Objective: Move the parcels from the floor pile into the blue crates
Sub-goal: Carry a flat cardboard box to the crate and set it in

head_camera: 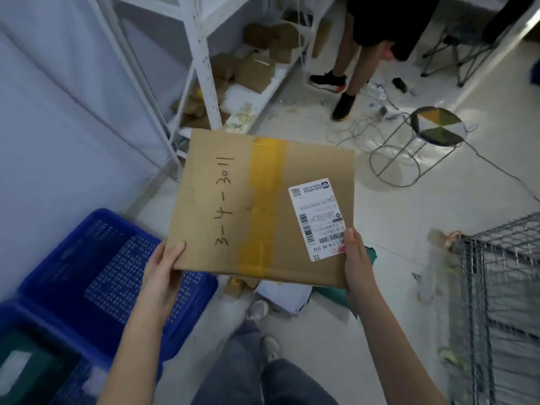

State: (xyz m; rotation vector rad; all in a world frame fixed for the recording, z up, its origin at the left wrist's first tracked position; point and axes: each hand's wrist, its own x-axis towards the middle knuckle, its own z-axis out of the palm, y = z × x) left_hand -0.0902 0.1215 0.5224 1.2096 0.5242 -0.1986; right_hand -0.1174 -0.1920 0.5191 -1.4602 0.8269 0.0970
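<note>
Head view: both hands [163, 267] [358, 258] hold parcel [263, 206]; blue crate [96, 276] empty.

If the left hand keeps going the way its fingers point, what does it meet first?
The left hand already grips the box; its fingers point up-right across the cardboard, so the box itself blocks it. Beyond that, depth is unclear.

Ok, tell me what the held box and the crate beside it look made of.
Box: brown cardboard, matte, sealed with glossy yellowish tape and bearing a white paper label. Crate: blue, probably moulded plastic, judging by its slight sheen and perforated grid floor.
</note>
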